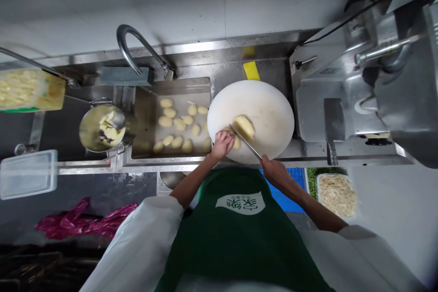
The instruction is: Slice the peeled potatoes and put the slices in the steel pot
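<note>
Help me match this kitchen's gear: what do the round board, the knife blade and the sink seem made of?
Round board under the potato: white plastic probably, matte, evenly pale. Knife blade in the right hand: metal, thin, grey glint. Sink: stainless steel seemingly, brushed grey with dull reflections.

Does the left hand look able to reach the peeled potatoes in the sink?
Probably, once it lets go: the left hand steadies a potato on the cutting board, and the peeled potatoes lie uncovered in the sink beside it.

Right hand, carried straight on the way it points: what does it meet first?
The right hand points up-left along its long steel knife, so it probably meets the pale yellow peeled potato on the round white cutting board first.
</note>
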`<state>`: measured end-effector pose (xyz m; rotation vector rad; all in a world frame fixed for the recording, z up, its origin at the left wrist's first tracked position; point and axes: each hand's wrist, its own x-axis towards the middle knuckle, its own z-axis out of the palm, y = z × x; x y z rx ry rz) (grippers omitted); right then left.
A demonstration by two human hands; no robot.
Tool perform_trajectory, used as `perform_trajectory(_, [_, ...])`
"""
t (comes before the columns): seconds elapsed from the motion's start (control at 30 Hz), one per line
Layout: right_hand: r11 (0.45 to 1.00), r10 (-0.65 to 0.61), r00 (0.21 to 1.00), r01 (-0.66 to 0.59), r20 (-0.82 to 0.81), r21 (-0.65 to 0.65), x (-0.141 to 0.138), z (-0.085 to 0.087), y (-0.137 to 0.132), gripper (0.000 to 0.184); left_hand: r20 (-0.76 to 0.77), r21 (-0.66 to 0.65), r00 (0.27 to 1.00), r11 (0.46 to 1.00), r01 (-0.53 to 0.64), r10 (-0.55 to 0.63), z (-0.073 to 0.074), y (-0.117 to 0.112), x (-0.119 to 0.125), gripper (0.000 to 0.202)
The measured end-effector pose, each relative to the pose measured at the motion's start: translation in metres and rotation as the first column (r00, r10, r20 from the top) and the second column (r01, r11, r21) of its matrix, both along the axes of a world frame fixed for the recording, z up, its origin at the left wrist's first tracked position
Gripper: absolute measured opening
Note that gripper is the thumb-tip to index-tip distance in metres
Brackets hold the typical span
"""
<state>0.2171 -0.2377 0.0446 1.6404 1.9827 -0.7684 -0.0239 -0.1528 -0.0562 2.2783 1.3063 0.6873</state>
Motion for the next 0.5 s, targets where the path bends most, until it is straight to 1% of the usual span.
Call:
perform_trajectory(0.17, [1.0, -0.004, 1.0, 0.004, -0.008, -0.009, -0.003, 0.014, -0.007, 0.019, -0.021, -0.008, 0.999, 0.999, 0.033, -0.033, 0.002, 0.003, 0.005, 0.025])
perform_trajectory(0.27, [1.0, -0.015, 1.0, 0.015, -0.007, -0.016, -0.003, 0.015, -0.006, 0.019, -0.012, -0.02, 0.999, 0.999, 0.037, -0.038, 0.002, 0.004, 0.003, 0.026])
perform_trajectory(0.33, [0.999, -0.017, 1.0, 0.017, -0.01, -0.029, -0.005, 0.012, -0.001, 0.021, -0.009, -0.017, 0.999, 0.999, 0.033, -0.034, 0.0, 0.003, 0.002, 0.026])
perform_trajectory(0.5, [0.997, -0.024, 1.0, 0.023, -0.01, -0.075, -0.016, -0.005, 0.016, 0.022, 0.014, -0.015, 1.0, 1.0, 0.014, -0.014, -0.007, 0.001, 0.002, 0.026])
